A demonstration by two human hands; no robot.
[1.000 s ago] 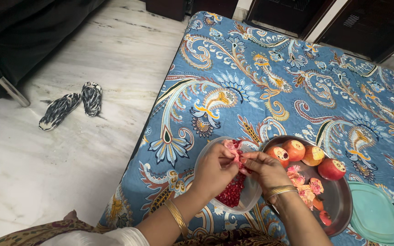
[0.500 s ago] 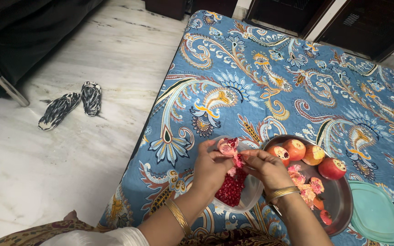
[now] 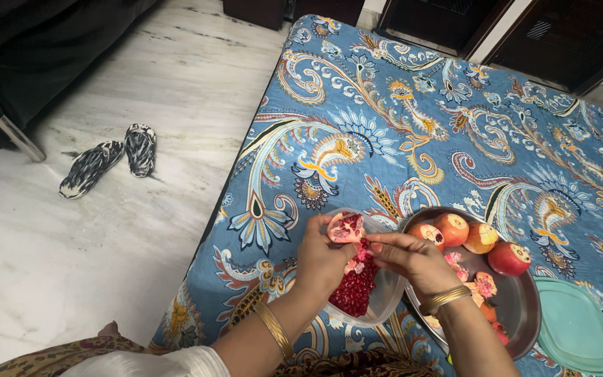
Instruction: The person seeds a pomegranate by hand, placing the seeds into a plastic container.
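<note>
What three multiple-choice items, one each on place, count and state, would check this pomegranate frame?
1. Where do the loose red seeds lie?
A. clear plastic container
B. steel plate
C. green lid

2. How many whole pomegranates are on the steel plate?
A. two
B. four
C. six

3. What is the left hand doing?
A. resting flat
B. holding a pomegranate piece
C. lifting a slipper

Key: A, the seeds fill the clear plastic container. B, four whole pomegranates sit on the steel plate. B, the left hand grips the pomegranate piece over the container.
</note>
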